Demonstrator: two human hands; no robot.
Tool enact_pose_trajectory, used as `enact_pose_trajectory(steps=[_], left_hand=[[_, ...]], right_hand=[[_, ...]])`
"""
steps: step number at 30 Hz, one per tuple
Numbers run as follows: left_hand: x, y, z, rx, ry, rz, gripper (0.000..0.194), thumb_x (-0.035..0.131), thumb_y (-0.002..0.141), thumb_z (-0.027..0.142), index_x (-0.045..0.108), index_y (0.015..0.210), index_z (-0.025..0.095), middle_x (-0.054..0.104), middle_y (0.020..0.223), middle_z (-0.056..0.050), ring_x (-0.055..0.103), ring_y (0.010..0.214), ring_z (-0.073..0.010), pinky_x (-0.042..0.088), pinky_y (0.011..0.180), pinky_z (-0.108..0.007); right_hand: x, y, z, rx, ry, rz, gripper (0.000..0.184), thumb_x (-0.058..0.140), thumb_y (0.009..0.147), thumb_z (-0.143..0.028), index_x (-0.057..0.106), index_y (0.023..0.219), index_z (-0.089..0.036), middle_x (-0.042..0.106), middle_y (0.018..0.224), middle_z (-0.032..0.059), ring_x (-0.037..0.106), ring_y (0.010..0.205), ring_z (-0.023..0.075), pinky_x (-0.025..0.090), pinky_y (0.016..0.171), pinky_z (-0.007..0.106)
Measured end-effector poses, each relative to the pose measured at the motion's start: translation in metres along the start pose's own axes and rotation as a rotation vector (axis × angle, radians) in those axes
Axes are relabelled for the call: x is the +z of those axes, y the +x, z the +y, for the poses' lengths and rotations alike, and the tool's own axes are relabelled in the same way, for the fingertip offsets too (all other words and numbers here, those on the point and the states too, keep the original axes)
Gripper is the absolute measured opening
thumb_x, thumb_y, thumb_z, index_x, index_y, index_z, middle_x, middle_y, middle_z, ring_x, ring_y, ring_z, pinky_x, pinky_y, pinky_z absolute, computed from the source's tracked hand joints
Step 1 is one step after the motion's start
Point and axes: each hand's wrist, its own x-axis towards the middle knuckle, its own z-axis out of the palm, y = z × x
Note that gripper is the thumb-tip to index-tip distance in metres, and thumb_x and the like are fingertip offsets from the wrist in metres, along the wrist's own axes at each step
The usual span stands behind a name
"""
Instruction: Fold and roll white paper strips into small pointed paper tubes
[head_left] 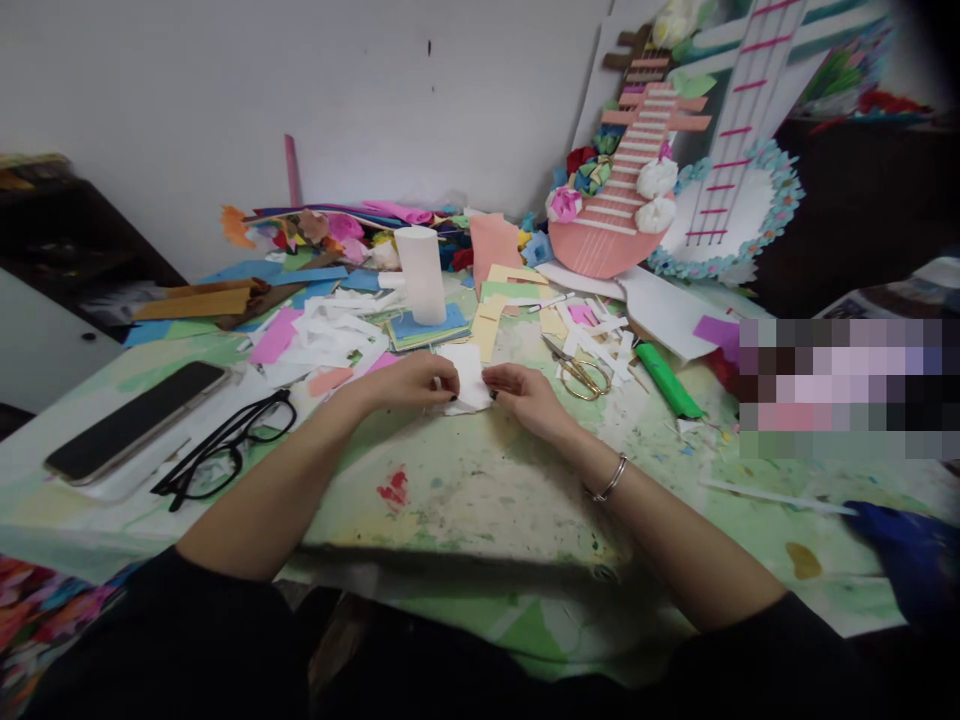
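Observation:
A small white piece of paper (469, 376) lies at the middle of the paint-stained table (465, 500). My left hand (416, 382) pinches its left edge with fingers curled. My right hand (525, 392) pinches its right edge; a metal bracelet sits on that wrist. Both forearms rest on the table. Gold-handled scissors (581, 373) lie just right of my right hand. A white paper cylinder (421, 274) stands upright behind the paper.
A phone (139, 418) and black glasses (225, 450) lie at the left. Coloured paper scraps and strips (330, 335) crowd the back. A green cutter (670, 381) lies right of the scissors. Paper guitar models (637, 190) lean on the wall at the back right.

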Motion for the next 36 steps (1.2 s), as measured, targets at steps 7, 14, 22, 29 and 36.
enact_pose_trajectory(steps=[7,14,22,29,36], left_hand=[[-0.002,0.000,-0.006,0.017,-0.088,0.125,0.020,0.055,0.086,0.029,0.071,0.086,0.016,0.074,0.080,-0.004,0.067,0.070,-0.0127,0.052,0.065,-0.020],[0.021,0.009,0.004,0.180,-0.073,0.449,0.019,0.054,0.090,0.030,0.067,0.088,0.016,0.072,0.084,-0.007,0.066,0.080,-0.0154,0.051,0.074,-0.027],[0.059,0.019,0.043,0.412,-0.013,0.357,0.024,0.063,0.085,0.029,0.061,0.106,0.016,0.068,0.099,-0.012,0.062,0.096,-0.0216,0.051,0.084,-0.034],[0.070,0.022,0.054,0.501,0.023,0.201,0.018,0.049,0.085,0.012,0.064,0.091,0.019,0.069,0.091,-0.009,0.062,0.090,-0.0195,0.050,0.084,-0.034],[0.069,0.015,0.047,0.462,0.169,0.305,0.017,0.051,0.090,0.015,0.067,0.093,0.019,0.073,0.093,-0.007,0.065,0.087,-0.0177,0.052,0.074,-0.028]], right_hand=[[0.005,-0.002,0.001,-0.044,-0.039,-0.011,0.039,0.070,0.065,-0.006,0.073,0.103,-0.016,0.072,0.115,0.0095,0.069,0.103,0.0233,0.054,0.097,0.040],[-0.004,-0.007,-0.018,-0.213,-0.179,0.102,0.029,0.066,0.075,-0.008,0.076,0.097,-0.024,0.068,0.122,0.0075,0.062,0.115,0.0224,0.051,0.098,0.042],[-0.049,-0.043,-0.020,-0.538,-0.534,-0.103,0.020,0.062,0.082,-0.012,0.076,0.084,-0.026,0.076,0.098,0.0059,0.063,0.101,0.0245,0.053,0.088,0.045],[-0.063,-0.073,-0.013,-0.595,-0.622,-0.232,0.018,0.058,0.089,-0.019,0.075,0.090,-0.025,0.077,0.089,0.0045,0.066,0.091,0.0206,0.054,0.082,0.038],[-0.062,-0.072,-0.015,-0.727,-0.657,-0.191,0.017,0.057,0.090,-0.016,0.072,0.092,-0.022,0.077,0.091,0.0048,0.064,0.082,0.0184,0.053,0.073,0.033]])
